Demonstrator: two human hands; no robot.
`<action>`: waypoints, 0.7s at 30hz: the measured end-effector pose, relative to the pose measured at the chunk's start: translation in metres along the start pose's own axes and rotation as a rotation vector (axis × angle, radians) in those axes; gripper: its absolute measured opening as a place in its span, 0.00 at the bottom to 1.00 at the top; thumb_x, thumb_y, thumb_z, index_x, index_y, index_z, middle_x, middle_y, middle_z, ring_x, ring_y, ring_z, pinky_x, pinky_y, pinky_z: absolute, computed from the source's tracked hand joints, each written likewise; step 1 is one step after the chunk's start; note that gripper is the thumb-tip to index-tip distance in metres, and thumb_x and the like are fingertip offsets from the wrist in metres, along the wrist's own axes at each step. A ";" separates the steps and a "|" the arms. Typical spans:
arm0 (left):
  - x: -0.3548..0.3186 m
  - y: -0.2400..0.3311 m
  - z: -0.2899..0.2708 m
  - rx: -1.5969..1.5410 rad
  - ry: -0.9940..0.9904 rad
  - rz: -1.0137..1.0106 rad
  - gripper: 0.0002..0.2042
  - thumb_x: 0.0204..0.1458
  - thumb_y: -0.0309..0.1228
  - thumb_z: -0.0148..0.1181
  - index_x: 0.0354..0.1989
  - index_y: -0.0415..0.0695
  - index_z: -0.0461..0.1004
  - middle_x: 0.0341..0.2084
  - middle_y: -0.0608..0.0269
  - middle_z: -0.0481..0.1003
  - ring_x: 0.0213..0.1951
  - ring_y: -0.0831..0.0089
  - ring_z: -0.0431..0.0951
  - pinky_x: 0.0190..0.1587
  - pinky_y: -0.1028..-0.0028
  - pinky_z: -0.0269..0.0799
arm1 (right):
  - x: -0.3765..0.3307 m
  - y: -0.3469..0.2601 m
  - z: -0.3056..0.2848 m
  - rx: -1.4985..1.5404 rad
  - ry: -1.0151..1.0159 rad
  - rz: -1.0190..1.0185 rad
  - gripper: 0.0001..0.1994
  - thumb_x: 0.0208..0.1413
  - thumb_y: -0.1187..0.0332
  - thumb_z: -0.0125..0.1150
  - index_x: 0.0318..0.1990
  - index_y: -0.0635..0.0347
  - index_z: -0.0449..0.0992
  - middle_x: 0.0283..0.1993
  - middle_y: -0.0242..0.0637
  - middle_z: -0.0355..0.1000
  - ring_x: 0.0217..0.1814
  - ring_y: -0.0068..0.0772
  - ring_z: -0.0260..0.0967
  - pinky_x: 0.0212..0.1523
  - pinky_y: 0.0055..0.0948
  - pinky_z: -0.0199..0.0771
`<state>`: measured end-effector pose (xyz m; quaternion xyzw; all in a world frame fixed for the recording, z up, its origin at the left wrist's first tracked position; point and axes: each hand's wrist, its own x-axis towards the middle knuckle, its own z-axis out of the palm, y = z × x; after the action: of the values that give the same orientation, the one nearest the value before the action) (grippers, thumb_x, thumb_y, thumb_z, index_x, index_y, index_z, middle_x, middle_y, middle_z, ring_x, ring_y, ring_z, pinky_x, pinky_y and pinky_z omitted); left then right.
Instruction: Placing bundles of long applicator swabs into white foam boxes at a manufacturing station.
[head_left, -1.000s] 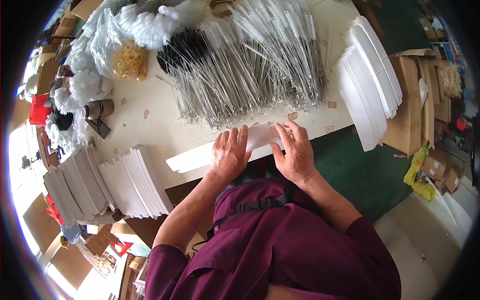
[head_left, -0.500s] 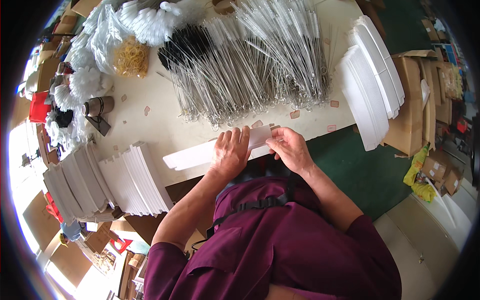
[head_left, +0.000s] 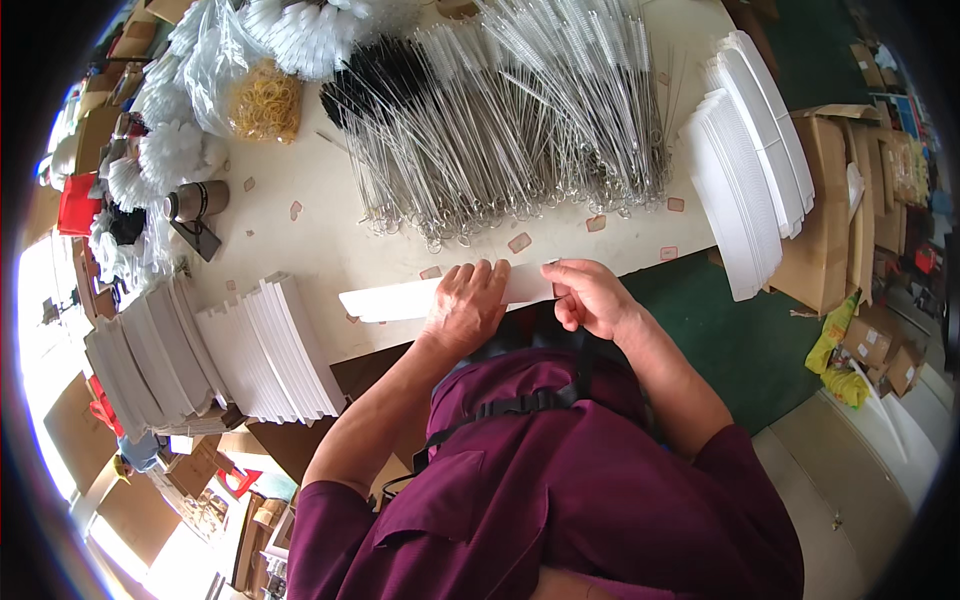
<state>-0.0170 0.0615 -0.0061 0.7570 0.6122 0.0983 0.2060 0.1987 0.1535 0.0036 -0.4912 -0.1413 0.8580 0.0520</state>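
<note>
Carton [head_left: 385, 303], white, long, slim: one, in the person's two hands, left end jutting free. Left hand [head_left: 468, 305]: over the carton's middle, fingers drawn together and clasping it, thumb hidden. Right hand [head_left: 597, 300]: at the carton's right end, one digit laid along the top, others curled below; whether it pinches, I cannot tell from where I stand. Changed within the half second: carton turned to a narrower face, right hand's earlier pinch replaced by this curled pose; the work, I judge, centres on that right end. Brushes [head_left: 480, 165], wire-stemmed, many: beyond the carton. Bands [head_left: 265, 100], yellow: beyond it, leftward. Left stack [head_left: 265, 345], right stack [head_left: 735, 190], both white: either side of it.
</note>
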 end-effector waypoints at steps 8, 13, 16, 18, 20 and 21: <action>0.007 -0.001 -0.016 -0.183 -0.112 -0.127 0.28 0.45 0.35 0.71 0.55 0.40 0.71 0.39 0.52 0.77 0.43 0.52 0.80 0.45 0.56 0.74 | -0.019 -0.010 0.029 -1.663 0.272 -1.034 0.32 0.48 0.64 0.74 0.60 0.67 0.68 0.57 0.45 0.70 0.61 0.47 0.66 0.63 0.42 0.66; 0.015 0.007 -0.016 -0.229 -0.217 -0.148 0.29 0.45 0.38 0.71 0.55 0.40 0.71 0.39 0.51 0.77 0.44 0.52 0.80 0.46 0.55 0.75 | 0.005 -0.010 0.021 -1.814 0.032 -0.970 0.29 0.51 0.61 0.71 0.57 0.67 0.69 0.51 0.45 0.71 0.56 0.45 0.69 0.60 0.41 0.68; 0.006 0.005 -0.020 -0.272 -0.178 -0.155 0.30 0.45 0.40 0.72 0.56 0.40 0.71 0.39 0.51 0.77 0.45 0.50 0.79 0.46 0.55 0.74 | 0.003 -0.009 0.011 -1.786 -0.012 -0.992 0.28 0.51 0.61 0.71 0.56 0.67 0.69 0.51 0.45 0.72 0.55 0.47 0.70 0.58 0.42 0.68; -0.002 -0.005 -0.026 -0.266 -0.202 -0.123 0.31 0.45 0.42 0.73 0.56 0.40 0.70 0.40 0.50 0.77 0.46 0.50 0.79 0.47 0.54 0.74 | 0.000 -0.009 0.005 -1.776 -0.022 -0.994 0.28 0.51 0.61 0.71 0.56 0.67 0.69 0.51 0.45 0.72 0.55 0.47 0.70 0.58 0.42 0.68; -0.011 -0.016 -0.029 -0.267 -0.215 -0.114 0.31 0.45 0.41 0.73 0.56 0.40 0.70 0.40 0.50 0.76 0.46 0.50 0.79 0.47 0.55 0.74 | -0.006 -0.013 0.001 -1.776 0.006 -0.925 0.29 0.51 0.61 0.72 0.56 0.67 0.69 0.52 0.47 0.72 0.56 0.48 0.70 0.59 0.42 0.68; -0.015 -0.019 -0.030 -0.266 -0.231 -0.108 0.31 0.45 0.41 0.73 0.56 0.39 0.70 0.40 0.50 0.76 0.46 0.50 0.79 0.47 0.55 0.74 | -0.007 -0.014 0.004 -1.775 0.002 -0.925 0.29 0.51 0.61 0.72 0.56 0.67 0.69 0.52 0.47 0.72 0.56 0.48 0.70 0.59 0.42 0.68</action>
<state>-0.0493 0.0557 0.0139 0.6954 0.6059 0.0796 0.3781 0.1986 0.1647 0.0156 -0.2498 -0.9078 0.3368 -0.0047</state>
